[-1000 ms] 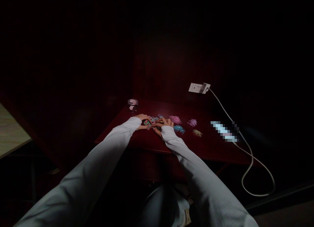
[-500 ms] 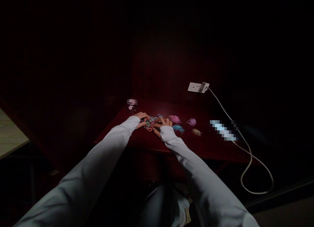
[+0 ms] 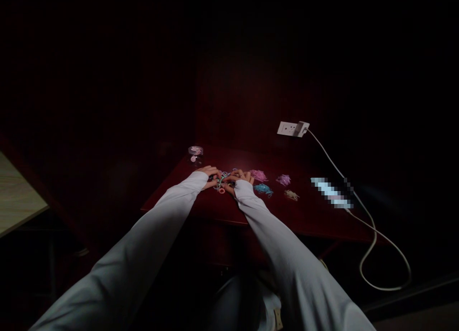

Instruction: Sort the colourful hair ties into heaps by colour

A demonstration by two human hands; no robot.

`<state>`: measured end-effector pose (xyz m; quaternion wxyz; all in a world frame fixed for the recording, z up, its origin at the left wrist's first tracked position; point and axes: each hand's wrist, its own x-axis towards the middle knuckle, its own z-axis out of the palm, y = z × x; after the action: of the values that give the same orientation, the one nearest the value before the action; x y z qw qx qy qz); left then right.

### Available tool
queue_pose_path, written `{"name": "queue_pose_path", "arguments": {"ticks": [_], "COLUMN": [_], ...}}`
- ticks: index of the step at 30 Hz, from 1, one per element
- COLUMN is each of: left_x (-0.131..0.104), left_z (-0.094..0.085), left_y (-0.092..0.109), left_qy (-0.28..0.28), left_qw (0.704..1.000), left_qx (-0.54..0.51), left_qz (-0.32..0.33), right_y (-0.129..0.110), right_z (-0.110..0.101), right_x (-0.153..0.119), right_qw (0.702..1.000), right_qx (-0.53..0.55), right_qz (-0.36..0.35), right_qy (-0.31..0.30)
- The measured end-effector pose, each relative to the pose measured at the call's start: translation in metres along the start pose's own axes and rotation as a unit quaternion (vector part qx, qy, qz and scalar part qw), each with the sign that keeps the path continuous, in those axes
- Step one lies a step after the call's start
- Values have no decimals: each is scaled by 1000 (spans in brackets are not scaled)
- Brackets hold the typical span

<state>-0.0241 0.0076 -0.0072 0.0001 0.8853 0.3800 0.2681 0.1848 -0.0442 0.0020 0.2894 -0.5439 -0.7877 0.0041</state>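
My left hand (image 3: 209,172) and right hand (image 3: 243,178) curl inward around the mixed loops (image 3: 223,177), apparently to keep them gathered; whether my fingertips pinch any, I can't tell. Right of them lie stringy pink (image 3: 258,175) and blue (image 3: 263,190) bundles, perhaps separated by colour.

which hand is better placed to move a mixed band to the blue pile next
Right, I'd judge: the right hand sits between the mixed bands and the blue pile, close to both, while the left hand is on the far side of the mixed bands.
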Motion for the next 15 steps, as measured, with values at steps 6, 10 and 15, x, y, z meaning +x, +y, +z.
{"name": "queue_pose_path", "arguments": {"ticks": [6, 10, 15], "left_x": [1, 1, 1], "left_z": [3, 3, 2], "left_y": [3, 3, 1], "left_qy": [7, 3, -3], "left_qw": [1000, 1000, 1000], "left_qx": [18, 10, 1], "left_qz": [-4, 2, 15], "right_y": [1, 3, 2], "right_z": [3, 4, 3], "right_x": [2, 2, 3], "right_qw": [1000, 1000, 1000], "right_qx": [-13, -13, 21], "right_qz": [21, 17, -1], "right_qy": [-5, -5, 0]}}
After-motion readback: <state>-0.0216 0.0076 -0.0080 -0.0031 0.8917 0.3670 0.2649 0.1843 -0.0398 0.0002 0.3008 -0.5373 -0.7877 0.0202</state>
